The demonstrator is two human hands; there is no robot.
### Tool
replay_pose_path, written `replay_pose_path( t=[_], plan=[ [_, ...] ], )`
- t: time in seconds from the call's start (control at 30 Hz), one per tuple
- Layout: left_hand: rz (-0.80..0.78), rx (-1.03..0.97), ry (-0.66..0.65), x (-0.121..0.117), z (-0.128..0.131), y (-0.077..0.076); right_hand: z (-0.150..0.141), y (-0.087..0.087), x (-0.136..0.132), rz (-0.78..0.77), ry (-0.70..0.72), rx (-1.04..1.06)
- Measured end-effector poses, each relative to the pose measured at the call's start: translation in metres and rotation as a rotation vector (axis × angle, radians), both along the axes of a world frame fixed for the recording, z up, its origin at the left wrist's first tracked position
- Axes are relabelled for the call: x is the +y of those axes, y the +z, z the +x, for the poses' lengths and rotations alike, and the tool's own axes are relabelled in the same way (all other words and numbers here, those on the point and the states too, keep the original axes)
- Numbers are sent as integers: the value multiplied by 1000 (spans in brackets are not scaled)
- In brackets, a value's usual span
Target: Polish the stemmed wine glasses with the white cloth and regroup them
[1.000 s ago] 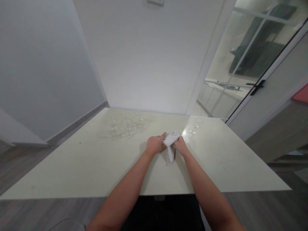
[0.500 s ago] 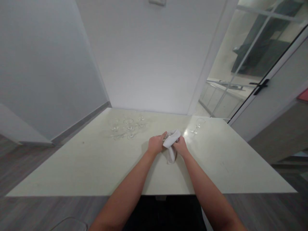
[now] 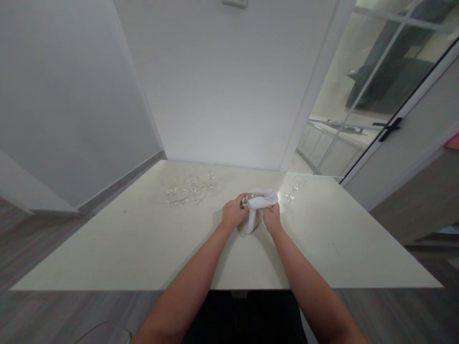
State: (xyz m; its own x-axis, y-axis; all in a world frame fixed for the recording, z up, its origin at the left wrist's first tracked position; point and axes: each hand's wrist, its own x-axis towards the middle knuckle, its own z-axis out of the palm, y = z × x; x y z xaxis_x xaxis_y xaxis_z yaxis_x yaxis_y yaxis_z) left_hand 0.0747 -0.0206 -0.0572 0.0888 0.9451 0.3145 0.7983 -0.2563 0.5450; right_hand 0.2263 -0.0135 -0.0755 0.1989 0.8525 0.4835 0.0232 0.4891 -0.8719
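My left hand (image 3: 234,210) is closed around a clear glass (image 3: 245,200), of which only a small part shows at the fingers. A white cloth (image 3: 263,199) lies over the rest of the glass and hangs down between my hands. My right hand (image 3: 271,216) grips the cloth from the right side, its fingers mostly hidden beneath the fabric. Both hands are held above the middle of the white table (image 3: 150,253).
Several clear stemmed glasses (image 3: 193,189) stand grouped on the table's back left. Another stemmed glass (image 3: 294,187) is at the back right. A white wall (image 3: 222,105) rises behind the table, and a glazed door with a black handle (image 3: 390,129) is on the right.
The cloth has shifted right and spread sideways over the glass, its hanging end swinging left. My right hand has moved slightly right; my left hand stays nearly in place.
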Motion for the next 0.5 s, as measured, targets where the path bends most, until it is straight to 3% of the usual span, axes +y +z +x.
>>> replay_pose_path(
  t=[0.13, 0.27, 0.33, 0.43, 0.5],
  plan=[
    [-71, -537, -73, 7, 0, -3, 3, 2, -2, -23, -13, 53],
    [-128, -1030, -231, 9, 4, -3, -3, -8, -6, -125, 204, -147],
    [-125, -1052, -309, 8, 7, -3, -11, -14, -7, -117, 286, -227],
    [-78, -866, -385, 5, 10, -4, -16, -18, -7, -107, 230, -214],
    [27, -723, -359, 4, 11, -4, -13, -18, -4, -103, 169, -215]
  ],
)
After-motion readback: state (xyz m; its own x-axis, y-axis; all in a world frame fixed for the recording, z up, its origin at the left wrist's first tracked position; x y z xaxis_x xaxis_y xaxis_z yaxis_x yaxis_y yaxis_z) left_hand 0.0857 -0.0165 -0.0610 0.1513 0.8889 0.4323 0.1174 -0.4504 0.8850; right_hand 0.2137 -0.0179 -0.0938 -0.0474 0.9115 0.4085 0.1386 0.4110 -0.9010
